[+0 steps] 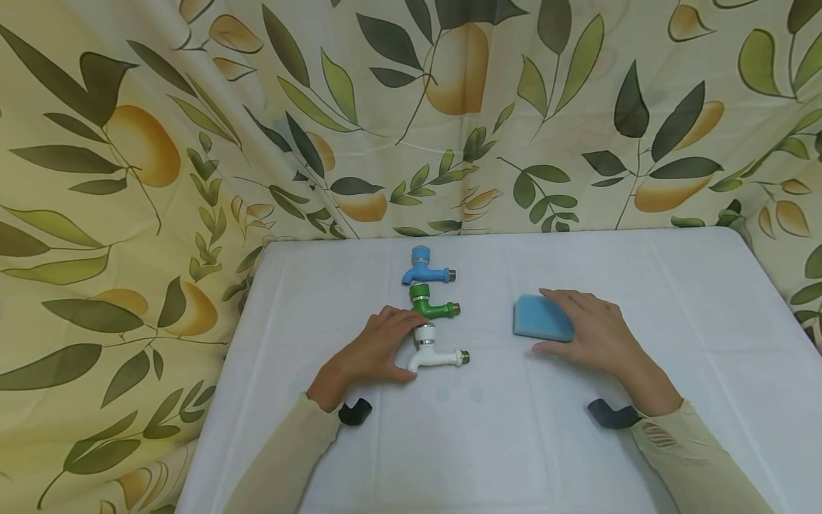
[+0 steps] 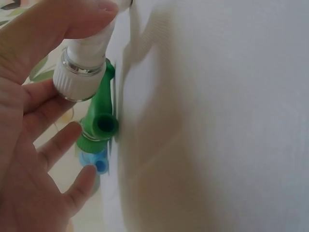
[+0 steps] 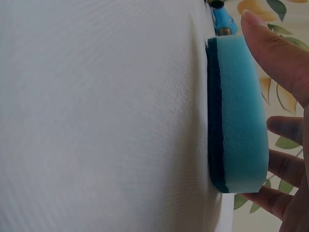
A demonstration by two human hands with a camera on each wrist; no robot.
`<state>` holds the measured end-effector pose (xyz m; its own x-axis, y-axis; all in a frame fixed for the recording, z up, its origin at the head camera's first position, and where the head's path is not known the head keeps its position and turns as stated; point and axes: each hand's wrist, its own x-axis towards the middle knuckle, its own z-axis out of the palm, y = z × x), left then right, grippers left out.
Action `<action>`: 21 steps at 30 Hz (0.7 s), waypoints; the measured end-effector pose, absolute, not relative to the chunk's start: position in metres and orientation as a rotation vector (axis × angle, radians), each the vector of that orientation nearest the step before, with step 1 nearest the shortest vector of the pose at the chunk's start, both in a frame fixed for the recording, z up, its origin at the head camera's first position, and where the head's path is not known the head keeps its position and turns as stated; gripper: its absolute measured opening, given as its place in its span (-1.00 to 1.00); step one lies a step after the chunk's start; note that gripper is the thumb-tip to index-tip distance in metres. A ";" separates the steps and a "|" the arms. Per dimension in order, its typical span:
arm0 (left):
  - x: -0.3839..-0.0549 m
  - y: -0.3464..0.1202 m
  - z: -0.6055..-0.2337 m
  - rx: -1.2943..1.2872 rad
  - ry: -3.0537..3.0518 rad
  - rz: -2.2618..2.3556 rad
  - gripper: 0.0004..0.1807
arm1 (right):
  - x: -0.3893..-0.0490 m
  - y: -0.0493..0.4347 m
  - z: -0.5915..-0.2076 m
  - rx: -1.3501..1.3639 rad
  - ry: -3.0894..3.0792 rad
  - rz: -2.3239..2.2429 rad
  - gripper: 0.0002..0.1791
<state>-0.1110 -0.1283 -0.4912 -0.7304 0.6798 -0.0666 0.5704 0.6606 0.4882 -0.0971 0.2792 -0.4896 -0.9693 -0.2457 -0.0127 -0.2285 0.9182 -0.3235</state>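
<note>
In the head view my left hand [image 1: 375, 350] spans a white tap [image 1: 437, 357] with thumb at the spout and forefinger at the knob. The left wrist view has the tap's ribbed knob [image 2: 79, 79] between thumb and fingers, the other fingers spread loose. Just beyond lies a green tap [image 1: 437, 309], and a blue tap [image 1: 427, 274] is behind that. My right hand [image 1: 597, 328] surrounds the right end of a light blue sponge [image 1: 539, 318], thumb and fingers extended along opposite sides. The sponge rests flat, its dark layer [image 3: 216, 116] downward on the cloth.
A white cloth covers the table [image 1: 501, 442]. Its back edge meets a hanging curtain [image 1: 398, 128] printed with leaves and fruit. Black straps [image 1: 613, 414] sit at both wrists, by the sleeves.
</note>
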 end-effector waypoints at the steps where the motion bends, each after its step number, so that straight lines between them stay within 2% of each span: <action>1: -0.111 -0.128 -0.491 1.010 2.633 0.653 -0.01 | -0.097 0.279 -0.490 -0.371 3.024 -0.500 0.14; 21: -0.109 -0.127 -0.488 1.025 2.515 0.856 0.01 | -0.096 0.280 -0.488 -0.385 3.029 -0.474 0.10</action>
